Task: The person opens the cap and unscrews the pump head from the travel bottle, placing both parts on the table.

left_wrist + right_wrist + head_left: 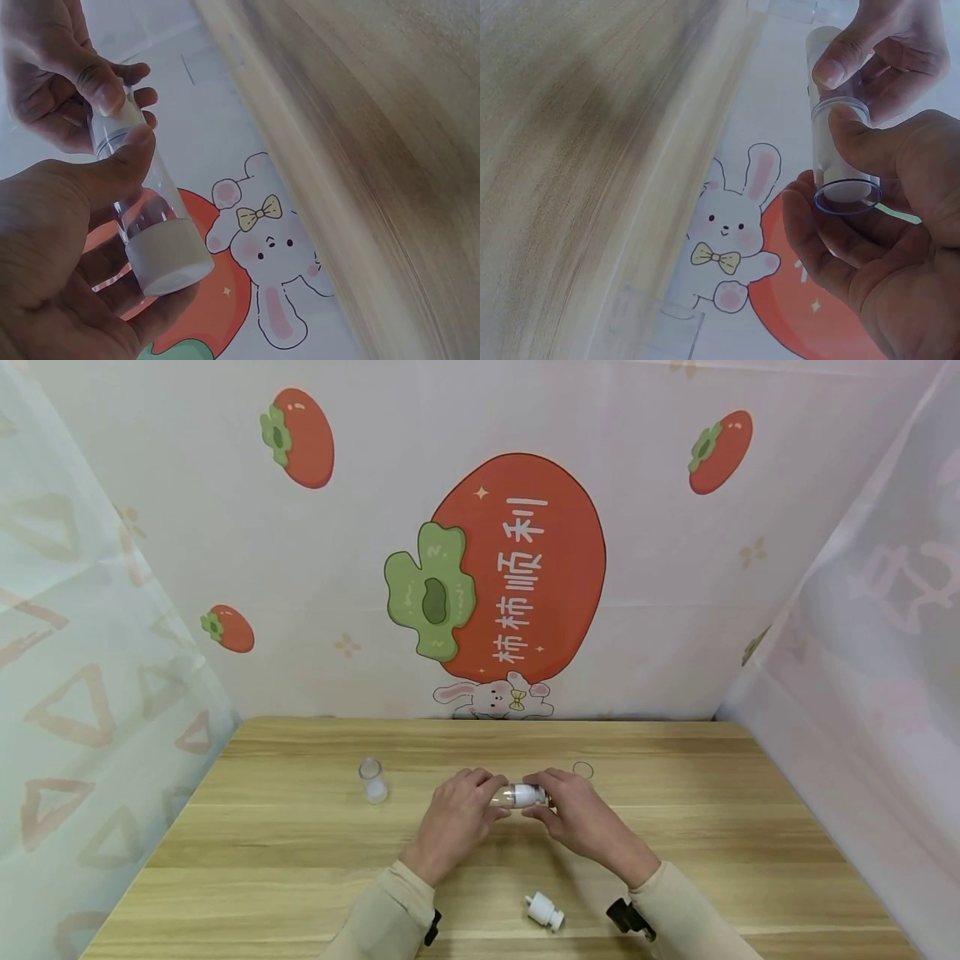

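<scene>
A slim clear bottle [522,795] with a white base and a white upper part lies sideways between both hands, raised above the table. My left hand [459,810] holds its base end, thumb on the clear body [169,259]. At the other end, my right hand [583,817] grips the part with the white piece inside clear walls; the right wrist view shows this end's round clear rim [847,196]. Both thumbs lie near the joint ring. Below the hands, a white pump head [543,911] rests on its side on the table.
On the wooden table [300,860], a small clear container [372,779] with a white lower part is left of the hands. A thin round rim [582,769], apparently of something clear, shows behind the right hand. A printed cloth [645,635] rises at the table's back edge.
</scene>
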Tool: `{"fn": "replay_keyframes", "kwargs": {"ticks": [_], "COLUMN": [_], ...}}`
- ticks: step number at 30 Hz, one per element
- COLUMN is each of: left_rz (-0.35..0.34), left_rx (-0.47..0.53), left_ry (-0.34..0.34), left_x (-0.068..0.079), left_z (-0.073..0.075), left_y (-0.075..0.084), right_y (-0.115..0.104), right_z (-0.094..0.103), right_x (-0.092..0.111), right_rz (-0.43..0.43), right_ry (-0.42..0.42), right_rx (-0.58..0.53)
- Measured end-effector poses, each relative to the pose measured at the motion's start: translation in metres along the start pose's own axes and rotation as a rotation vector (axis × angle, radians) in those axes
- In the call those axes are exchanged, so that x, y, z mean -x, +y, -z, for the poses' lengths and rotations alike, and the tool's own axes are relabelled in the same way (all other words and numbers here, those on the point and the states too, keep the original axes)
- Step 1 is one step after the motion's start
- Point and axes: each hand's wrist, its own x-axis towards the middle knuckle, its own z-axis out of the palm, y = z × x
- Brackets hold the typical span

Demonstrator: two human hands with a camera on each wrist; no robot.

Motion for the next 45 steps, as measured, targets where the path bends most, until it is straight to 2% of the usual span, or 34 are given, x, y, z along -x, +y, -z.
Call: {"fn": "replay_keyframes", "kwargs": {"ticks": [9,24,30,45], "left_rz": [0.006,0.028,0.033,0.008], "left_rx": [0.007,0.073,0.080,0.082], "left_ry": [0.001,-0.030,-0.044,0.000], "left_x": [-0.0009,-0.0006,-0.0001,-0.0024], "left_z": [-0.0007,0.0000,-0.0010,-0.0021], "left_y": [0.0009,0.0004,0.0010,0.0004], "right_y": [0.0001,0.0029,0.0020,0.0014], "right_z": [0.0013,0.0035,0.0046,0.0076], "right_x": [0.0006,-0.0001,0.0004,-0.0001], "right_rz": [-0.002,0.086,0.082,0.078], "right_ry": [0.018,0.008,-0.002,0.024], "right_rx": [-0.007,-0.025,-0.026,-0.010]}}
